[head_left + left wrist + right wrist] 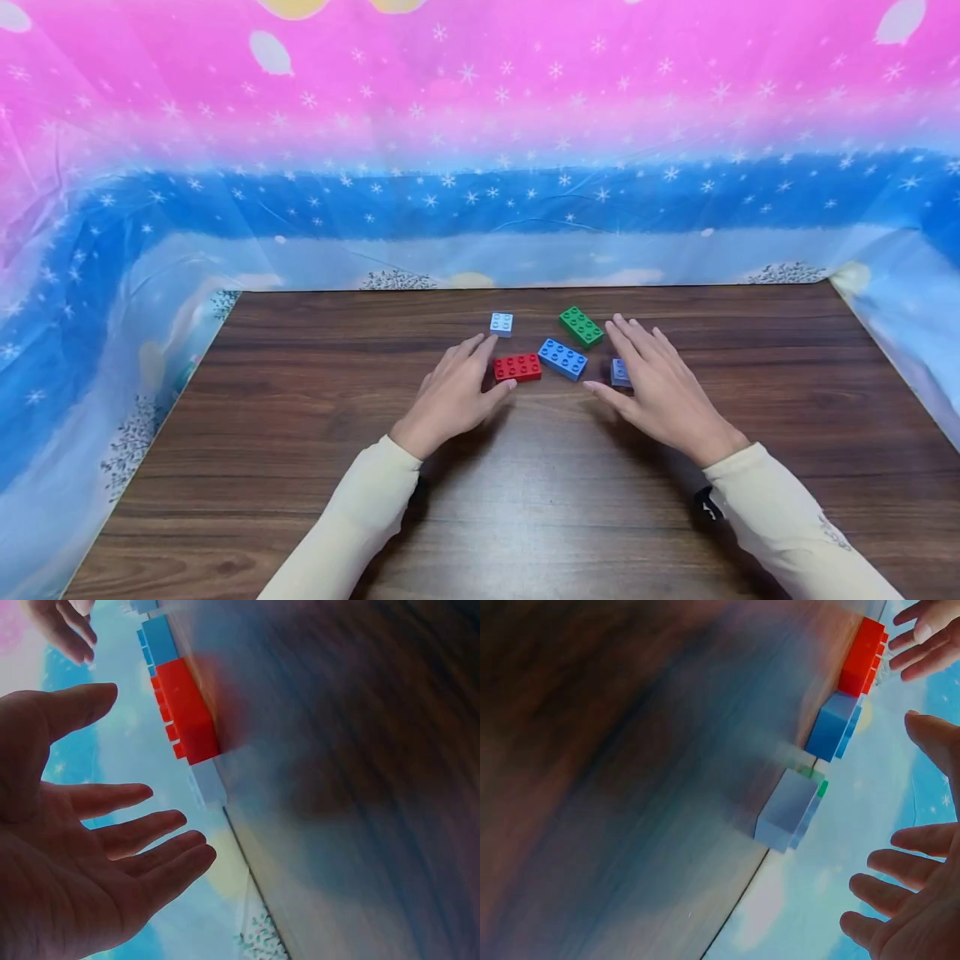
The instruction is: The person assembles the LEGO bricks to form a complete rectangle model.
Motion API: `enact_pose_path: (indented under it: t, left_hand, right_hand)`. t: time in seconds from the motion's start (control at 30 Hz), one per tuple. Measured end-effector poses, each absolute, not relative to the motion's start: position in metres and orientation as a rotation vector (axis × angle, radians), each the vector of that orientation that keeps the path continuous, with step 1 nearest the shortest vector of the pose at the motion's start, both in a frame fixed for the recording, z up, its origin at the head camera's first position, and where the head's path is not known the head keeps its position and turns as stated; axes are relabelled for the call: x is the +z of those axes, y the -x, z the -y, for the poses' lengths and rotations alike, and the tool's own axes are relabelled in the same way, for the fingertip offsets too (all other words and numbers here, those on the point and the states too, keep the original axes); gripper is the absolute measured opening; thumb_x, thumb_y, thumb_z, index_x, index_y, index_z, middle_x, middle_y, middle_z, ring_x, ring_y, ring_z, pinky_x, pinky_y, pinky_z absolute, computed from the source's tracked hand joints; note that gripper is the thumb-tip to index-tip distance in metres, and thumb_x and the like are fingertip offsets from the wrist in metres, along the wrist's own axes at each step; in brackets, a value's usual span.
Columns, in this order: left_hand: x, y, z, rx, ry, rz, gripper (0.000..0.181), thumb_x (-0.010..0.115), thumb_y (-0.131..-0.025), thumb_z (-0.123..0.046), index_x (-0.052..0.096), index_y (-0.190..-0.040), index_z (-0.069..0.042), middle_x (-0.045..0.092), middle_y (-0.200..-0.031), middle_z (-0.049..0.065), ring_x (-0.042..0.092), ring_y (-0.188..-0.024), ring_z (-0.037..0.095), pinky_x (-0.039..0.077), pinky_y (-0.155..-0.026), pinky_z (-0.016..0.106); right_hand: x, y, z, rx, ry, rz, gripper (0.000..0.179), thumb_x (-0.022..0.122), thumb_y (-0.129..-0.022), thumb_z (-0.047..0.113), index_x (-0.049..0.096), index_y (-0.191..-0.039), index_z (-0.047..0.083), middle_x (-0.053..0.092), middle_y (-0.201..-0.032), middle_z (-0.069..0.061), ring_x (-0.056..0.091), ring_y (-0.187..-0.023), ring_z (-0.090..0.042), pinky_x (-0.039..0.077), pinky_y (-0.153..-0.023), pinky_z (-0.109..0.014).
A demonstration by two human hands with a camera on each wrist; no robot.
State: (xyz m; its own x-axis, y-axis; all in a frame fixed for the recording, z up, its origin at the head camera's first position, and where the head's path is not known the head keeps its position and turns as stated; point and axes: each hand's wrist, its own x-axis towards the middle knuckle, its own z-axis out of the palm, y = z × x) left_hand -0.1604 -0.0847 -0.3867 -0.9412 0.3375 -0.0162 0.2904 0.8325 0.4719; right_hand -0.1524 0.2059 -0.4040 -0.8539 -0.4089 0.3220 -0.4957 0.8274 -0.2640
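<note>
Several toy building bricks lie on the wooden table, studs up. My left hand [459, 390] hovers beside the red brick [517, 367], fingers spread and holding nothing. Just beyond its fingertips sits a small light-blue brick [501, 324]. To the right of the red one, a blue brick [562, 358] lies at a slant, and a green brick [581, 327] is behind it. My right hand [663, 390] is held above the table with fingers apart, partly covering a periwinkle brick [619, 372]. In the right wrist view that periwinkle brick [789, 806] stands apart from the palm.
Dark wood grain marks the table [517, 517]. A pink and blue cloth [480, 200] with snowflakes hangs along the table's back edge and both sides. Pale sleeves cover both arms, and a black band [707, 503] shows at the right wrist.
</note>
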Motion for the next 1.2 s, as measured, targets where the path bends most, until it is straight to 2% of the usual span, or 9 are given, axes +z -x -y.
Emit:
enact_pose_path:
  t: [0.3,0.5,0.73,0.93,1.2]
  left_hand:
    - [-0.391,0.172,0.074,0.773,-0.497,-2.911,0.064,0.074,-0.095,-0.032,0.05,-0.149,-0.006,0.051,-0.148,0.015,0.049,-0.132,0.034,0.043,-0.105,0.05]
    - [-0.39,0.177,0.069,0.777,-0.475,-2.911,0.055,0.077,-0.092,-0.027,0.061,-0.139,-0.005,0.06,-0.136,0.014,0.057,-0.12,0.031,0.045,-0.101,0.044]
    - [-0.391,0.182,0.067,0.779,-0.483,-2.907,0.042,0.078,-0.091,-0.022,0.069,-0.129,-0.007,0.067,-0.121,0.011,0.06,-0.104,0.025,0.048,-0.091,0.042]
    - [-0.392,0.185,0.067,0.763,-0.487,-2.907,0.037,0.077,-0.092,-0.019,0.071,-0.127,-0.009,0.068,-0.12,0.008,0.061,-0.105,0.025,0.047,-0.094,0.043]
    - [-0.393,0.184,0.069,0.767,-0.474,-2.903,0.032,0.075,-0.094,-0.017,0.073,-0.125,-0.01,0.07,-0.121,0.005,0.062,-0.107,0.025,0.047,-0.093,0.043]
  right_hand:
    - [-0.403,0.162,-0.19,0.52,-0.713,2.771,0.078,0.078,-0.091,0.037,0.046,-0.147,-0.006,0.05,-0.146,-0.027,0.047,-0.134,-0.043,0.031,-0.113,-0.059]
    - [-0.402,0.167,-0.18,0.579,-0.646,2.823,0.068,0.08,-0.089,0.036,0.056,-0.14,-0.003,0.061,-0.129,-0.022,0.06,-0.116,-0.038,0.047,-0.097,-0.059]
    - [-0.402,0.174,-0.174,0.635,-0.577,2.863,0.06,0.082,-0.087,0.032,0.063,-0.131,-0.004,0.065,-0.117,-0.02,0.063,-0.098,-0.031,0.052,-0.084,-0.054]
    - [-0.402,0.179,-0.167,0.718,-0.522,2.916,0.057,0.083,-0.087,0.031,0.065,-0.129,-0.003,0.064,-0.113,-0.018,0.06,-0.086,-0.025,0.053,-0.074,-0.045]
    - [-0.403,0.182,-0.161,0.781,-0.469,2.949,0.053,0.084,-0.086,0.029,0.068,-0.125,-0.003,0.064,-0.114,-0.018,0.062,-0.09,-0.028,0.056,-0.079,-0.046]
